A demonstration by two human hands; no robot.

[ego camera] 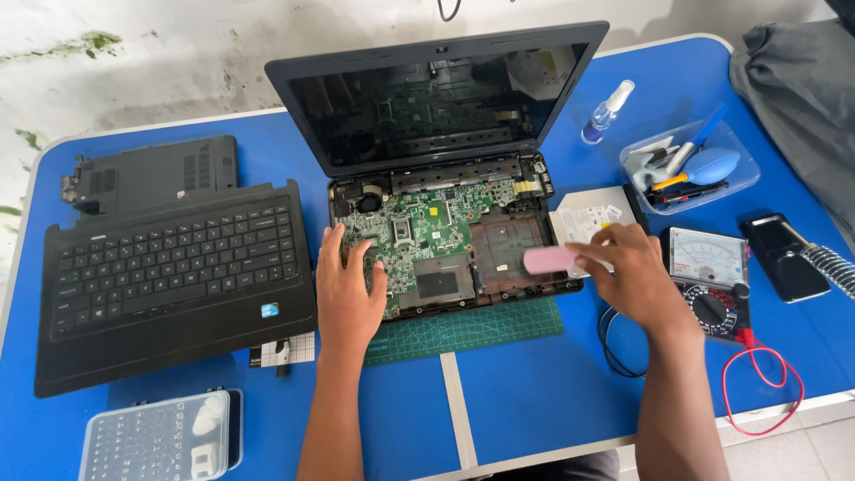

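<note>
Right hand [634, 267] pinches pink eraser [550, 259].

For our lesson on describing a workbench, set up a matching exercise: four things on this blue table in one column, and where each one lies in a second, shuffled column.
Things
1. pink eraser
2. keyboard panel
3. spray bottle
4. multimeter

Places
A. right of the laptop screen
B. held in the right hand
C. left of the opened laptop
D. right of the opened laptop, with a red lead

Pairs: 1-B, 2-C, 3-A, 4-D
</note>
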